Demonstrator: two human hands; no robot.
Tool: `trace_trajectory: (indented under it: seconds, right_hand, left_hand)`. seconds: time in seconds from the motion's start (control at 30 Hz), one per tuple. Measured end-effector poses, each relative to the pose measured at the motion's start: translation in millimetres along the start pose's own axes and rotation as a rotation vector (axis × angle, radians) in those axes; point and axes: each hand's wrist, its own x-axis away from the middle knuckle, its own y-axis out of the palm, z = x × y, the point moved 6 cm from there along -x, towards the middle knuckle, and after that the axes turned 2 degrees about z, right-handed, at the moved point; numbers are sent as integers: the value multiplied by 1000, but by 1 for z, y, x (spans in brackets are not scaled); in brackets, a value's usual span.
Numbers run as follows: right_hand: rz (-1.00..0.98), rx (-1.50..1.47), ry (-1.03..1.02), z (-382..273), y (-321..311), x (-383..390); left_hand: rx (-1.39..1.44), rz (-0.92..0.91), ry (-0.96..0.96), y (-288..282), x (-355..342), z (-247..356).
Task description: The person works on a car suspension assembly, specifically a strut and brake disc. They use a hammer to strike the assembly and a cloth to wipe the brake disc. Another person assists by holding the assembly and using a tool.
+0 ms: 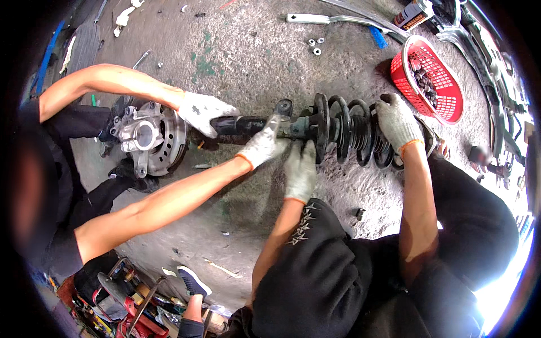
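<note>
In the head view, the strut (303,128) is held lying across the concrete floor (248,62). Its coil spring (340,142) is gripped near the end by the right hand (397,122), fingers curled. The strut's body is touched by the left hand (300,172), fingers set close together; whether they are closed around it cannot be told. The lower end is handled by a co-worker's hands (264,145). Metal pieces (424,84) are contained in a red basket (451,107) beside the right hand. Floor is exposed between strut and nuts (317,51).
</note>
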Motion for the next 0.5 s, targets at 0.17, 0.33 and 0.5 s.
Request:
trace_trajectory:
  seconds: [0.17, 0.33, 0.5]
  right_hand:
    - [-7, -234, 312, 25, 7, 3]
    - [-79, -399, 312, 55, 17, -5]
    - [-104, -854, 360, 26, 40, 1]
  left_hand:
    - [45, 80, 325, -13, 38, 37]
    - [-168, 340, 661, -24, 40, 65]
    - [-117, 388, 657, -65, 36, 66]
